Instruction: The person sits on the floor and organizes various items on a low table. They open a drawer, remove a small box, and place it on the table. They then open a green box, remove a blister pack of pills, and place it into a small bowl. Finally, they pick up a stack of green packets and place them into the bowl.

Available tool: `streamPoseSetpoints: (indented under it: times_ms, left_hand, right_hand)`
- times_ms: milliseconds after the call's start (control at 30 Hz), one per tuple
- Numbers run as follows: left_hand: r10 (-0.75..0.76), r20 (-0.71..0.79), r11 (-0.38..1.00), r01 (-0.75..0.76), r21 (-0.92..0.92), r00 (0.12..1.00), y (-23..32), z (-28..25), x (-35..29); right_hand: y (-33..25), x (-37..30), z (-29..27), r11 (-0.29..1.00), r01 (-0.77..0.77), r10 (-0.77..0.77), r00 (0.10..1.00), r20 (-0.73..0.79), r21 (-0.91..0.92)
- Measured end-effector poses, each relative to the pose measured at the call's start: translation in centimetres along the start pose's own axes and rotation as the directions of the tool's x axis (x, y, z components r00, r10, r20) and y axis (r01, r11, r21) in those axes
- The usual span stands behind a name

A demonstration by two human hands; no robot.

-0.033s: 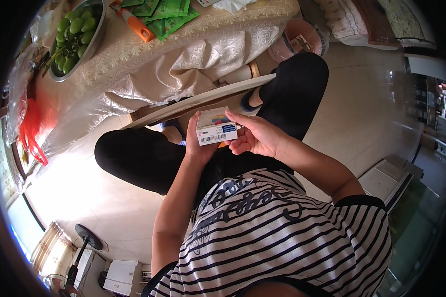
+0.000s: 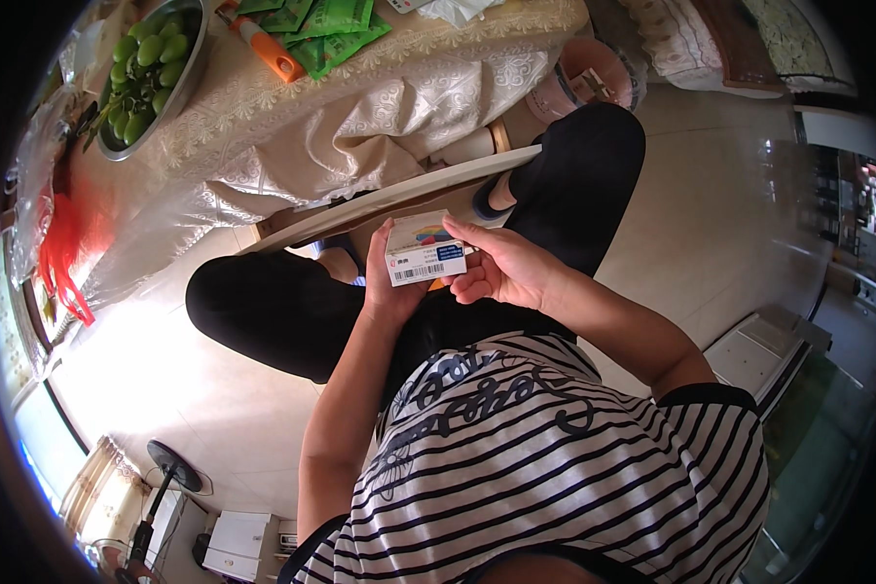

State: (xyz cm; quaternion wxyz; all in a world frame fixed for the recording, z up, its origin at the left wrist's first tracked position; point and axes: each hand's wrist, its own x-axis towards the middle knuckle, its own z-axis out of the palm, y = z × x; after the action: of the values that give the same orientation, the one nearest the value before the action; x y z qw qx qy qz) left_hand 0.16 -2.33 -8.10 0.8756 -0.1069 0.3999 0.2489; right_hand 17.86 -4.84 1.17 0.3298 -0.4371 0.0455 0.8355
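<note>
Holding in the left hand (image 2: 389, 300) a small white printed carton (image 2: 428, 259), just above the lap, between the legs of the black trousers (image 2: 263, 307). Closed around the left side of the carton with this hand, without visible gap there. At the opposite end, with the right hand (image 2: 506, 268): resting the thumb over the upper right corner, having the fingers half curled near the right end; cannot tell any contact of these fingers. Situated thus to the right of the left grip and to the left of the right one, near to both equally. Pointing with the barcode side toward the striped shirt (image 2: 555, 428), with the colourful upper face toward the lace-edged tablecloth (image 2: 292, 136). Running with the longest visible edge from left to right, slightly higher at right; cannot tell the true long axis, because of foreshortened depth. Well apart, on the tablecloth: green sachets (image 2: 336, 54) and green grapes (image 2: 146, 68).
</note>
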Motion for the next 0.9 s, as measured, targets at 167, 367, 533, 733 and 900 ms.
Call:
streamPoseSetpoints:
  times_ms: [167,367,533,733,900]
  left_hand:
    - [0.004,-0.026,1.0,-0.004,0.007,1.0,0.0,0.6,-0.3]
    - [0.093,0.065,0.993,-0.098,0.073,0.994,0.0,1.3,-0.7]
    - [0.201,0.158,0.977,-0.209,0.037,0.967,0.6,1.6,-1.2]
    - [0.267,0.079,0.95,-0.277,0.145,0.96,1.5,0.9,-1.0]
    - [0.36,0.143,0.918,-0.377,0.124,0.922,1.4,1.3,-0.9]
  right_hand:
    - [0.1,0.1,-0.3,1.0,0.012,-0.012,1.0,0.024,-0.014]
    - [0.2,-0.1,-0.5,0.997,-0.015,0.015,1.0,0.0,-0.074]
    - [0.3,-1.2,-1.3,0.933,0.039,-0.039,0.999,0.007,-0.358]
    - [-0.2,-1.2,-2.6,0.845,0.134,-0.181,0.983,-0.04,-0.517]
    - [-0.4,-1.0,-3.4,0.793,0.226,-0.315,0.947,-0.062,-0.566]
